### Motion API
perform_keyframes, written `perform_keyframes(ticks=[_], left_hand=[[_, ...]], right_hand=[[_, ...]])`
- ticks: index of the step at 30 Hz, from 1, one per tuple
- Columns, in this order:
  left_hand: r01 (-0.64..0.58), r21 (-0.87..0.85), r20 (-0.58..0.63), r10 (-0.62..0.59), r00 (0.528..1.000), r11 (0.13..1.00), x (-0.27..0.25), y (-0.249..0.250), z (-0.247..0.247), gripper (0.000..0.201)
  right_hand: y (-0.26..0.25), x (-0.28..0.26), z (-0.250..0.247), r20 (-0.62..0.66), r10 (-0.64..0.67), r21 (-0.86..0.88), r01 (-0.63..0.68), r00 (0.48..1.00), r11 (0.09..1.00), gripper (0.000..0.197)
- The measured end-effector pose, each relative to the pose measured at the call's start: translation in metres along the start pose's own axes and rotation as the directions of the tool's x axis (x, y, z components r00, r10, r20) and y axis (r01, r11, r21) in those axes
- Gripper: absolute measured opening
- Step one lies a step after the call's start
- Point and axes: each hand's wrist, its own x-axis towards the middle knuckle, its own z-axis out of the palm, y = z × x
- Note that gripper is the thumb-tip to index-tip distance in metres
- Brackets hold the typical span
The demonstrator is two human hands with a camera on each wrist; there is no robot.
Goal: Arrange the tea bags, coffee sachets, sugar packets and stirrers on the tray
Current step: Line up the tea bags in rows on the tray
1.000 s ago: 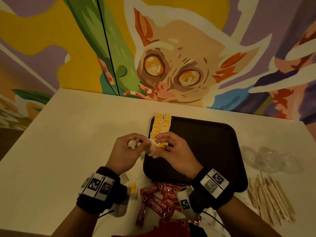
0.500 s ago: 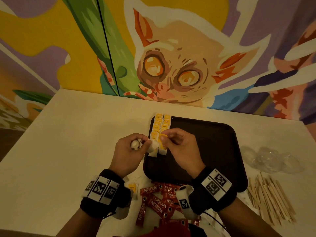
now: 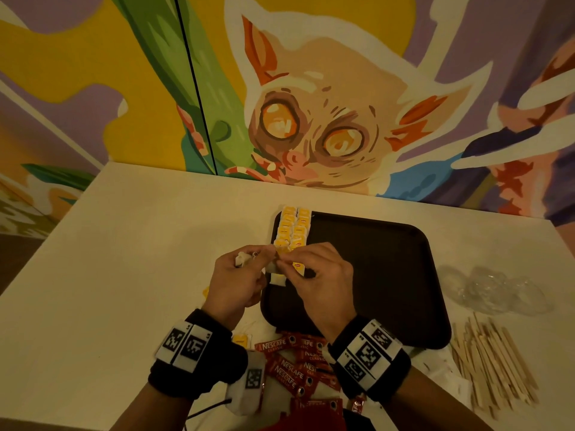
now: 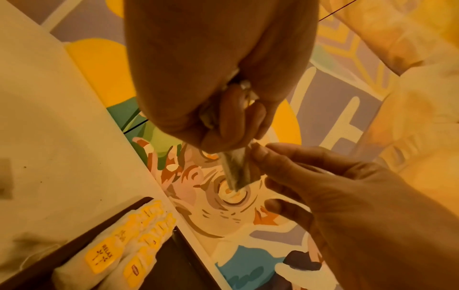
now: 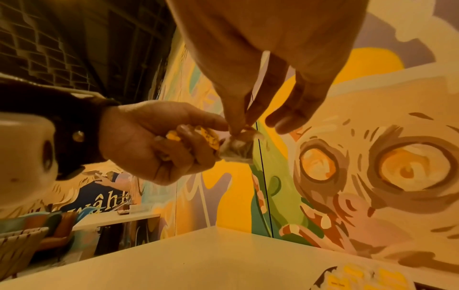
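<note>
Both hands meet above the left edge of the dark rectangular plastic tray [image 3: 389,269] on the pale tabletop [image 3: 124,259]. The left hand [image 3: 236,281] clutches a small bunch of white tea bags with yellow tags [image 5: 211,140], and the right hand [image 3: 323,275] pinches one white tea bag [image 4: 237,166] between thumb and fingertip. Two rows of yellow-tagged tea bags [image 3: 294,228] lie along the tray's left side. Red coffee sachets [image 3: 292,365] lie just below the tray; pale wooden stirrers [image 3: 494,359] lie at its right.

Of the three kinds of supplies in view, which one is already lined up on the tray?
The tea bags: yellow-tagged, in two rows along the tray's left edge. Coffee sachets and stirrers lie on the table.
</note>
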Motion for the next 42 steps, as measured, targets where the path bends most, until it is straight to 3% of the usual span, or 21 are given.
perform_keyframes(ticks=[5,11,13,15,17,22,30,37,42], left_hand=[[-0.008,0.02,0.042,0.007,0.999,1.0,-0.001,0.001,-0.004,0.018],[-0.068,0.105,-0.002,0.068,0.998,0.992,0.002,0.002,-0.006,0.014],[-0.103,0.136,-0.006,0.105,0.994,0.985,0.001,0.003,-0.005,0.012],[-0.132,0.152,0.004,0.133,0.991,0.979,0.0,0.003,-0.004,0.012],[-0.154,0.164,0.023,0.152,0.988,0.974,0.0,0.003,-0.002,0.012],[-0.189,0.191,0.05,0.182,0.982,0.963,0.0,0.001,-0.001,0.013],[-0.398,0.342,0.131,0.376,0.917,0.851,0.003,0.0,-0.001,0.012],[-0.421,0.375,0.169,0.385,0.907,0.826,0.005,-0.002,-0.003,0.014],[-0.415,0.407,0.182,0.373,0.91,0.814,0.005,-0.003,-0.004,0.012]], right_hand=[[0.004,-0.001,0.001,0.038,0.032,0.072,-0.035,0.999,0.997,0.014],[0.004,0.0,-0.005,0.105,0.097,0.166,-0.114,0.99,0.98,0.01],[0.002,0.004,-0.008,0.113,0.226,0.235,-0.247,0.968,0.94,0.011],[0.002,0.007,-0.01,0.188,0.39,0.309,-0.431,0.902,0.848,0.015],[0.004,0.008,-0.01,0.274,0.453,0.323,-0.524,0.849,0.788,0.015],[0.005,0.012,-0.011,0.305,0.463,0.378,-0.552,0.832,0.743,0.013],[0.006,0.015,-0.014,0.326,0.472,0.47,-0.573,0.819,0.671,0.019],[0.008,0.015,-0.017,0.404,0.428,0.453,-0.583,0.808,0.674,0.025],[0.01,0.025,-0.027,0.547,0.361,0.414,-0.618,0.756,0.668,0.022]])
